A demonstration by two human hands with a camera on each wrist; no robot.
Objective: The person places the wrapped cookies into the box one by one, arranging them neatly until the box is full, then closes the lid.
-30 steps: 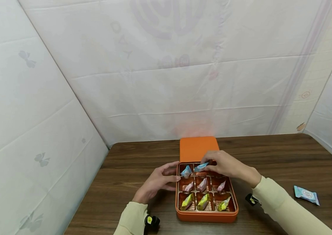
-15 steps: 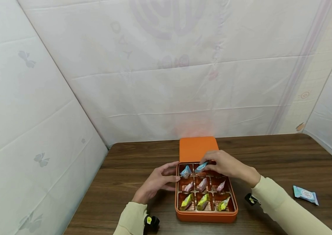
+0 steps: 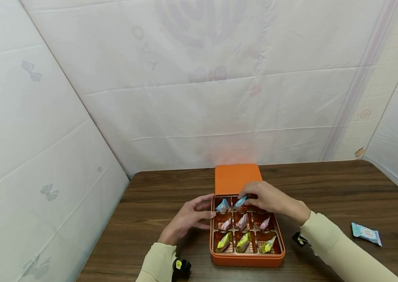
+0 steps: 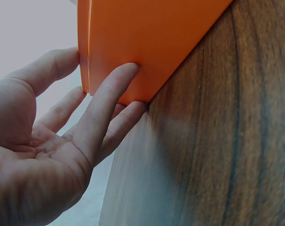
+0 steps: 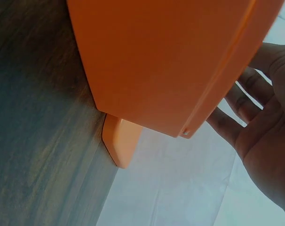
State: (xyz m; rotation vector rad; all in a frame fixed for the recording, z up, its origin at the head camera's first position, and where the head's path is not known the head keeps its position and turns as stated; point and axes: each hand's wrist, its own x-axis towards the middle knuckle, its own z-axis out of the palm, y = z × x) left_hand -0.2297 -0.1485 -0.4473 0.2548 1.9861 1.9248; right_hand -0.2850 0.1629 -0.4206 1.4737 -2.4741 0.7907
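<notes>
An orange box (image 3: 248,261) with a divided brown tray stands before me. My right hand (image 3: 273,197) pinches a blue-wrapped candy (image 3: 240,202) at the back middle compartment. In the right wrist view, that hand (image 5: 269,113) reaches over the box's rim, its fingertips hidden. My left hand (image 3: 187,219) rests against the box's left side, thumb at the rim. The left wrist view has its nearly straight fingers (image 4: 105,103) touching the orange wall (image 4: 147,37). Another blue candy (image 3: 223,206) lies back left. Pink candies (image 3: 242,222) fill the middle row, yellow ones (image 3: 243,242) the front row.
Behind the box lies its orange lid (image 3: 236,178). A single light-blue candy packet (image 3: 366,234) lies on the brown wood table (image 3: 170,184) at the right. Pale cloth walls (image 3: 185,113) stand around the table.
My right hand has shifted slightly left, and the blue-wrapped candy in its fingers has turned to a steeper slant. The left hand stays at the box's side.
</notes>
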